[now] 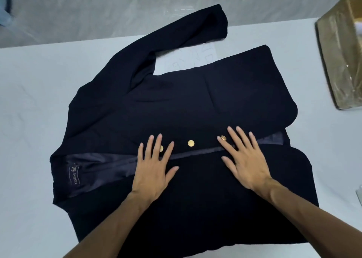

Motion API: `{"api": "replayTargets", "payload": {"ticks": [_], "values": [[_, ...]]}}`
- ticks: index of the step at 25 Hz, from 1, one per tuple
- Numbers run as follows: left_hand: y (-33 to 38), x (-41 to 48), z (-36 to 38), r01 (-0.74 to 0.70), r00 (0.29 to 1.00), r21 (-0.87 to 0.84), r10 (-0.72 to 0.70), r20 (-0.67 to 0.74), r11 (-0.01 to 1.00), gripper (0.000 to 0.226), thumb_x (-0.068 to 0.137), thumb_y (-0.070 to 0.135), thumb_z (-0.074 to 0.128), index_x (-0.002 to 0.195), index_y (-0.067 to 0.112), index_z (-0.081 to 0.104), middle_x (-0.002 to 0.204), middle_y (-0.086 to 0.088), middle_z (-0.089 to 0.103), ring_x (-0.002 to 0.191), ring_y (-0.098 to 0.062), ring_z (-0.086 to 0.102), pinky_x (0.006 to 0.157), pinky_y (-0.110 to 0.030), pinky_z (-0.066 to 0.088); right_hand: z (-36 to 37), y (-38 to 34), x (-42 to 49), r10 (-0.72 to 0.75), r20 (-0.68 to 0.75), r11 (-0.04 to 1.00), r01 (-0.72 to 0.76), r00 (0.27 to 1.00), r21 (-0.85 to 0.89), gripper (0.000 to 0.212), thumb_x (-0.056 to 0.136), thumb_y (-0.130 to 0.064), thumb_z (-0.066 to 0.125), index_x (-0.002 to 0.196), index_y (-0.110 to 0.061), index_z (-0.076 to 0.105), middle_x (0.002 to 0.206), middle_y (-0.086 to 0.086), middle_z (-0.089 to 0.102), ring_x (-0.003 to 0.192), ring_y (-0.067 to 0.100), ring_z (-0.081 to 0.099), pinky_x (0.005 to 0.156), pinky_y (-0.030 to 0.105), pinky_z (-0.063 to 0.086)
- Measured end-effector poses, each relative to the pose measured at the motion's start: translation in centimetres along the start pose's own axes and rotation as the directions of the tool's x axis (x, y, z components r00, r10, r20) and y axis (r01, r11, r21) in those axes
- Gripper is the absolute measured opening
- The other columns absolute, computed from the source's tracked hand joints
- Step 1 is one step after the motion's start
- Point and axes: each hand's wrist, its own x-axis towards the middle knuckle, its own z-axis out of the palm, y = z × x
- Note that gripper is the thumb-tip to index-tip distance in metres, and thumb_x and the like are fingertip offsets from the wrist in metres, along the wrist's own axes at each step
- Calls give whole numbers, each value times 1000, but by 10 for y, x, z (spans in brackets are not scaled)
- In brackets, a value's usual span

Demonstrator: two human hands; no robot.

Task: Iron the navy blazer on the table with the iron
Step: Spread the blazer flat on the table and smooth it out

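Observation:
The navy blazer (195, 101) lies spread front-up across the white table (35, 101), collar to the left, hem to the right. One sleeve (186, 32) stretches toward the far edge. Three gold buttons (191, 143) run along the front opening, where a strip of lining and a label (74, 174) show. My left hand (151, 169) presses flat on the front near the left button, fingers straight and spread. My right hand (244, 159) lies flat by the right button, fingers spread too. No iron is in view.
A cardboard box (340, 52) wrapped in clear film stands at the table's far right. A sheet of paper (188, 61) lies under the blazer near the sleeve. A pale wall rises behind the table's far edge.

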Motion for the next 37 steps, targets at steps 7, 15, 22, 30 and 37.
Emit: {"api": "replayTargets", "payload": {"ticks": [7, 15, 22, 30, 37], "values": [[-20, -5, 7, 228, 965, -143, -243, -97, 963, 74, 96, 58, 26, 154, 12, 22, 161, -25, 13, 150, -42, 9, 121, -57, 10, 0, 34, 0, 120, -129, 991, -110, 984, 81, 62, 99, -49, 28, 155, -29, 11, 161, 13, 11, 148, 36, 6, 120, 49, 4], [-27, 26, 4, 401, 911, -207, -413, -12, 892, 78, 99, 65, 15, 158, 15, 4, 161, -29, -3, 148, -49, -6, 118, -64, 4, -1, 72, 25, 296, -67, 955, -297, 953, -9, 63, 98, -56, 19, 155, -30, 13, 160, 19, 11, 147, 40, 4, 118, 55, 11], [-17, 68, -9, 384, 920, -145, -390, -18, 912, 76, 96, 63, 15, 157, 19, -2, 162, -27, -3, 149, -45, -4, 120, -61, 6, -14, 109, 35, 384, -51, 923, -385, 922, -7, 64, 98, -55, 13, 155, -26, 17, 159, 20, 14, 146, 41, 7, 118, 55, 10], [-72, 12, 1, 387, 913, -182, -404, -62, 904, 71, 100, 56, 19, 157, 13, 19, 163, -22, 10, 150, -40, 7, 121, -56, 11, -8, 21, 23, 248, -80, 967, -242, 966, 77, 63, 101, -47, 18, 155, -16, 15, 161, 13, 13, 149, 30, 7, 120, 48, 9], [-69, 11, -11, 414, 908, -173, -419, 9, 894, 67, 101, 48, 32, 157, 12, 20, 163, -21, 10, 150, -41, 7, 122, -50, 8, -14, 15, 26, 234, 24, 967, -235, 972, 101, 60, 103, -47, 26, 155, -19, 15, 162, 9, 10, 150, 27, 3, 121, 46, 9]]}}
